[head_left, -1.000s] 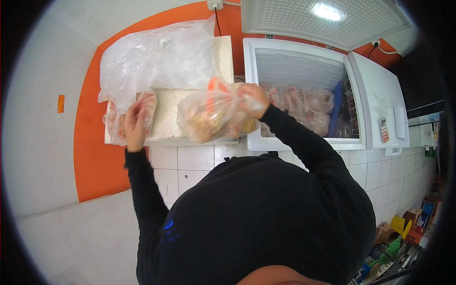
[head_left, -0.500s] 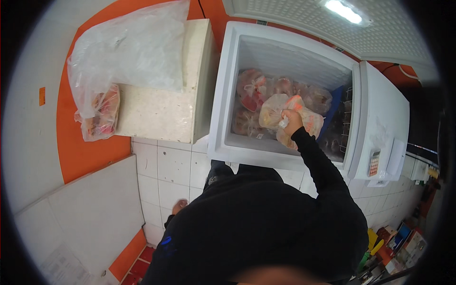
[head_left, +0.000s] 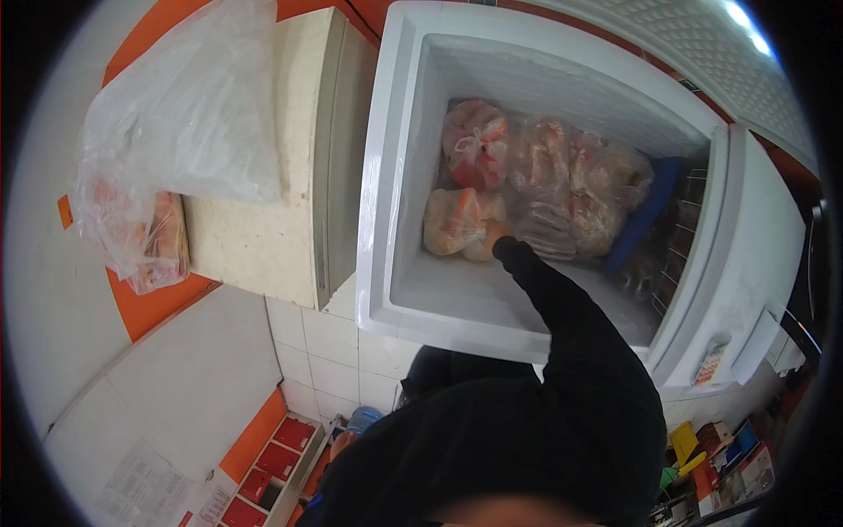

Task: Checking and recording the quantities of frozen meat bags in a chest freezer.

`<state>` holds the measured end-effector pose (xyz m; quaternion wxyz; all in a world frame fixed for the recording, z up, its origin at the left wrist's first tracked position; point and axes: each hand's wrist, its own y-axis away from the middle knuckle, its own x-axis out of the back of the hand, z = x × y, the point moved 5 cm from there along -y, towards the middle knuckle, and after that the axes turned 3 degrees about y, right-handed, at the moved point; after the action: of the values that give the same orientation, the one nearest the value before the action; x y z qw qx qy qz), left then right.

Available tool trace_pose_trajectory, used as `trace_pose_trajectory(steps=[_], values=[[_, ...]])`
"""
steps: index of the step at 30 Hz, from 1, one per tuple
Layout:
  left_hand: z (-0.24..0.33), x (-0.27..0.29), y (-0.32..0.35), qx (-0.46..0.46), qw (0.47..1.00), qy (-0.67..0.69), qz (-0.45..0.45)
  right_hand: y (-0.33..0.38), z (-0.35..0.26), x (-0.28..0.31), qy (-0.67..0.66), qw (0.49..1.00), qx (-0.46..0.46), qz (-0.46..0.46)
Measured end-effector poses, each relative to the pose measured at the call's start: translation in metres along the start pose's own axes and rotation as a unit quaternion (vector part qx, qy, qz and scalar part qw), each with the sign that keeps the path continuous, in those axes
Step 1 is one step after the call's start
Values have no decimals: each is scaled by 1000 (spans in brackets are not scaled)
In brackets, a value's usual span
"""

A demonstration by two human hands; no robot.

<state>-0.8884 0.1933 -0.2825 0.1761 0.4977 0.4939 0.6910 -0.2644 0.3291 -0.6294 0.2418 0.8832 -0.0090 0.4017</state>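
Observation:
My right hand [head_left: 496, 234] reaches down into an open white chest freezer [head_left: 379, 202], its fingers closed on the gathered top of a tied plastic bag [head_left: 450, 221]. Pale food with orange-red print or patches shows through that bag, which rests at the left side of the freezer floor. Just behind it lies another knotted bag [head_left: 475, 145] with red and pale contents. To its right are clear bags of frozen meat [head_left: 540, 158] and more wrapped pieces [head_left: 606, 189]. My left hand [head_left: 341, 444] hangs low by my side, mostly behind my sleeve, so its fingers are hidden.
A blue divider panel [head_left: 645, 211] and wire rack [head_left: 680, 237] stand at the freezer's right. Left of the freezer, a cream-topped cabinet [head_left: 250, 246] carries a large clear plastic sheet [head_left: 202, 105] and a bag of meat [head_left: 167, 246]. A calculator [head_left: 709, 360] lies at far right.
My right hand has carried the bag leftward from atop the other bags to the freezer's left side. My view has shifted closer over the freezer. The left hand still hangs low.

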Motion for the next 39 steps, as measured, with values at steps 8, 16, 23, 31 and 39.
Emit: trace_pose_trajectory(steps=[8,16,23,31,39], values=[[66,-30,1,33,961,271,-42,-58,55,-99,-194,948,-239,-80],[53,-53,-38,-81,975,201,-48,27,44,-11,-46,997,47,-29],[59,-61,-77,-181,978,97,-39,170,14,122,-296,943,-78,134],[75,-142,-173,-354,918,-134,-120,466,5,66,-435,844,-105,294],[118,-186,-209,-419,866,-266,-61,625,54,-115,-500,802,-326,-13]])
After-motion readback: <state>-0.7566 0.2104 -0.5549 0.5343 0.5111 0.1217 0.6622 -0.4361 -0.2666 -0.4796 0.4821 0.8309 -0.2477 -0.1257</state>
